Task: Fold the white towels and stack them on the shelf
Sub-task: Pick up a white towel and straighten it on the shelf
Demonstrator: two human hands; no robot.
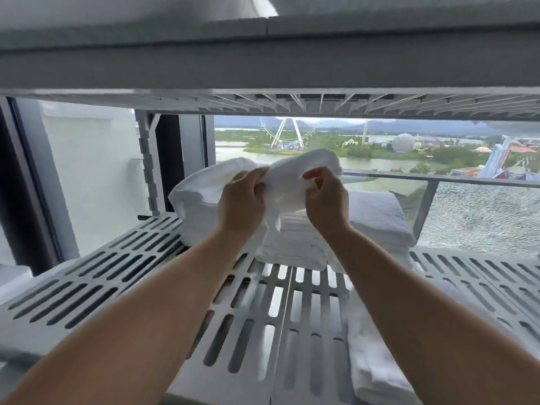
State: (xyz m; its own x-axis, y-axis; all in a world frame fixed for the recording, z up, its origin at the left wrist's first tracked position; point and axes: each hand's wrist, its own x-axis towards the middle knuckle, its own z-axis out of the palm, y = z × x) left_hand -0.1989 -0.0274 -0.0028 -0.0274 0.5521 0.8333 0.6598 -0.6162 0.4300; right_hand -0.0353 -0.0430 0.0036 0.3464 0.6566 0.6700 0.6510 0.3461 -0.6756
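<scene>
while you hold the towel (201, 191) up over the shelf (111, 270), both your hands are closed on it: your left hand (241, 200) pinches its top edge with curled fingers, and your right hand (325, 200) pinches the same edge just beside it. the towel is in the air, bunched and not yet flat. its long axis runs left to right across you, with most of the cloth bulging out past your left hand and a shorter lobe rising behind your right; a loose tail hangs down between your hands. the stack (377, 217) of folded towels lies just beyond and below your hands, a little to the right, so your right hand is the nearer one to it. by the look of it the fold is unfinished, and you likely need to draw your hands apart along that edge before laying it on the stack. a spare towel (374, 363) lies lower down at your right
</scene>
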